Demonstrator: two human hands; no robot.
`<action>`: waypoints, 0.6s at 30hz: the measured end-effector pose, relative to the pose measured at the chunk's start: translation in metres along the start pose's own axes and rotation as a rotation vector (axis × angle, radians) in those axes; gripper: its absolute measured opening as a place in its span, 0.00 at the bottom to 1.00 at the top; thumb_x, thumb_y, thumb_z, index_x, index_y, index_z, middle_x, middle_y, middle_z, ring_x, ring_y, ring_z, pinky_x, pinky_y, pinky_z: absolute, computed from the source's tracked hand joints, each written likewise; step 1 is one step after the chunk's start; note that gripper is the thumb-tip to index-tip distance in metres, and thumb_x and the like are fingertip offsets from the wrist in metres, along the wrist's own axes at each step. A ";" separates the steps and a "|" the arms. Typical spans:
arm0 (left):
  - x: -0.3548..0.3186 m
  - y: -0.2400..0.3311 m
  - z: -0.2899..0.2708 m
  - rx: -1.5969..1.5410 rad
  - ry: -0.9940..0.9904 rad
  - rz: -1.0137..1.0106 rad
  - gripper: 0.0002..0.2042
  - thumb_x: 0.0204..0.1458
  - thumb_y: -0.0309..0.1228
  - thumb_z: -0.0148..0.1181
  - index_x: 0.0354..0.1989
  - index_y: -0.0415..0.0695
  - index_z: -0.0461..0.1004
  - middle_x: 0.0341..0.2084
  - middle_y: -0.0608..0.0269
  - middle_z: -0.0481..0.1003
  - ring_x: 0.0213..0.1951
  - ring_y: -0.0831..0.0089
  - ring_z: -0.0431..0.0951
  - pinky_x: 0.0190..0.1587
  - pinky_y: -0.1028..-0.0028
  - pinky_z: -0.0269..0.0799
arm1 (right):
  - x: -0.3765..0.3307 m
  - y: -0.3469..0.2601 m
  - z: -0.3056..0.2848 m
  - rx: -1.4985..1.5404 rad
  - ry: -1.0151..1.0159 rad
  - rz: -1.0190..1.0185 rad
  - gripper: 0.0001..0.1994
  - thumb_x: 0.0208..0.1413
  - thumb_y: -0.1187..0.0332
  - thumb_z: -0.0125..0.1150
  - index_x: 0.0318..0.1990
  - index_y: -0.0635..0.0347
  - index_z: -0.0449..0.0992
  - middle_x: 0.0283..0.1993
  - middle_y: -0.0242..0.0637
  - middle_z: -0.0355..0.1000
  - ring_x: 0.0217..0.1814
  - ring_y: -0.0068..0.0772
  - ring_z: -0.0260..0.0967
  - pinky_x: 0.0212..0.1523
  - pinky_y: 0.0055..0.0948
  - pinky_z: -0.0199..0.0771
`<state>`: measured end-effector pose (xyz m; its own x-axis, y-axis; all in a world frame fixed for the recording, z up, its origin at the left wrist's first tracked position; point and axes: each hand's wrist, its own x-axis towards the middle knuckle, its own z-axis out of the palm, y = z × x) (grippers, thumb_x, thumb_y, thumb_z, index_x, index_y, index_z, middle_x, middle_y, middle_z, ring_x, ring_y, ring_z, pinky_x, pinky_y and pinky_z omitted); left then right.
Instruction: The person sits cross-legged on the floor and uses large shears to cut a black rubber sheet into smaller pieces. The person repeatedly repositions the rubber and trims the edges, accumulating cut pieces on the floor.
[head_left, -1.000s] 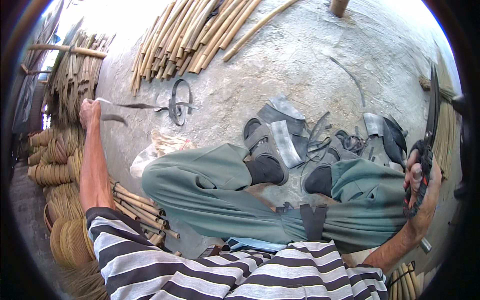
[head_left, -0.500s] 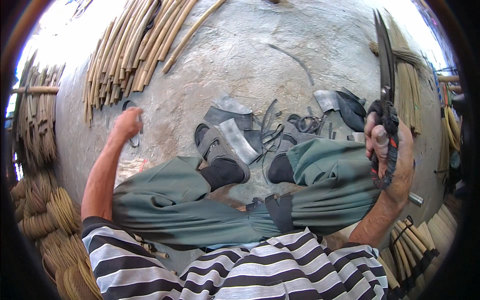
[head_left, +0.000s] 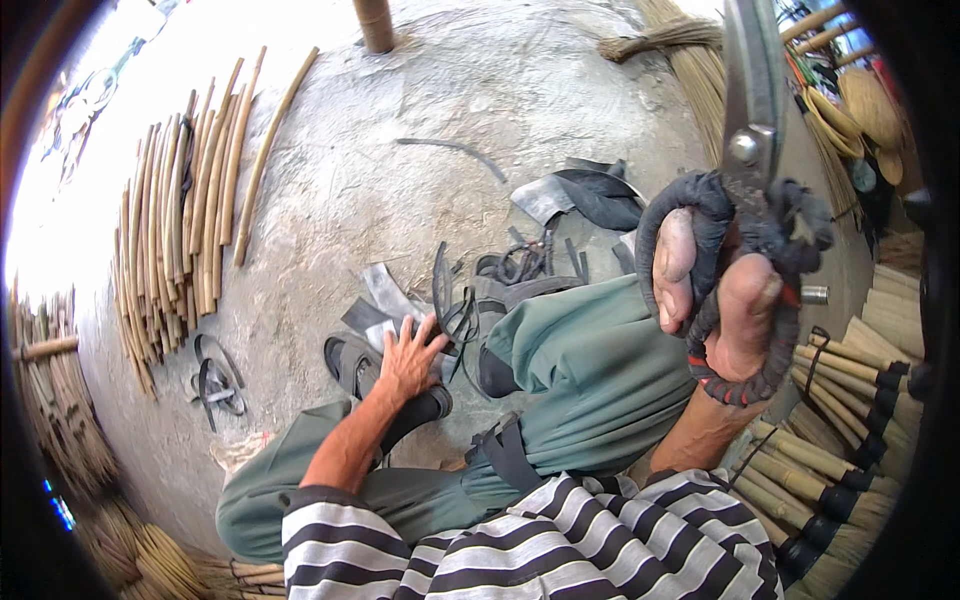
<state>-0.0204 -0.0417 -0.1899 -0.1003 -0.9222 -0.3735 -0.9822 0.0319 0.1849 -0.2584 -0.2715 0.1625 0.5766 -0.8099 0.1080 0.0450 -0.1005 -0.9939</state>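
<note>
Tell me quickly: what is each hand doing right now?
Left hand: open and spread at the flat grey pieces; whether it touches them cannot be told.
Right hand: closed, holding the scissors by their wrapped handles.

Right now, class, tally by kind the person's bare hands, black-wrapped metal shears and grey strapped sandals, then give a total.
Bare left hand and bare right hand: 2
Black-wrapped metal shears: 1
Grey strapped sandals: 2
Total: 5

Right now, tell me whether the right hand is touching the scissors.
Touching. The head view shows the right hand with its fingers through the dark wrapped handles of the scissors.
</note>
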 end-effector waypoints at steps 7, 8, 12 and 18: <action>-0.002 -0.006 0.035 -0.024 0.068 -0.045 0.13 0.53 0.35 0.59 0.47 0.53 0.81 0.60 0.59 0.70 0.57 0.60 0.73 0.51 0.49 0.65 | 0.003 0.009 -0.020 -0.071 -0.083 0.074 0.42 0.56 0.20 0.49 0.27 0.60 0.69 0.19 0.31 0.64 0.18 0.23 0.62 0.19 0.22 0.62; -0.003 -0.006 0.040 -0.062 0.032 -0.031 0.13 0.54 0.36 0.58 0.47 0.53 0.81 0.55 0.58 0.71 0.56 0.61 0.74 0.51 0.50 0.65 | 0.003 0.012 -0.017 -0.072 -0.091 0.064 0.41 0.57 0.21 0.49 0.27 0.59 0.69 0.19 0.30 0.64 0.18 0.22 0.62 0.19 0.21 0.62; -0.005 0.000 0.059 0.025 -0.007 -0.048 0.11 0.56 0.37 0.58 0.46 0.54 0.78 0.45 0.63 0.74 0.50 0.63 0.77 0.49 0.52 0.66 | -0.008 0.009 -0.011 -0.172 -0.080 -0.030 0.36 0.63 0.28 0.50 0.34 0.60 0.70 0.23 0.28 0.62 0.20 0.20 0.60 0.20 0.20 0.59; 0.008 -0.019 0.045 -0.564 0.236 -0.406 0.14 0.45 0.30 0.63 0.40 0.39 0.77 0.37 0.42 0.79 0.44 0.42 0.81 0.46 0.47 0.76 | -0.006 0.027 -0.013 -0.133 0.052 0.039 0.30 0.66 0.35 0.50 0.36 0.59 0.70 0.24 0.27 0.62 0.21 0.20 0.60 0.21 0.20 0.59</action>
<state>-0.0098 -0.0326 -0.2378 0.3535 -0.8797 -0.3179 -0.6976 -0.4744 0.5370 -0.2715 -0.2775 0.1354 0.5328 -0.8430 0.0741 -0.0866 -0.1415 -0.9861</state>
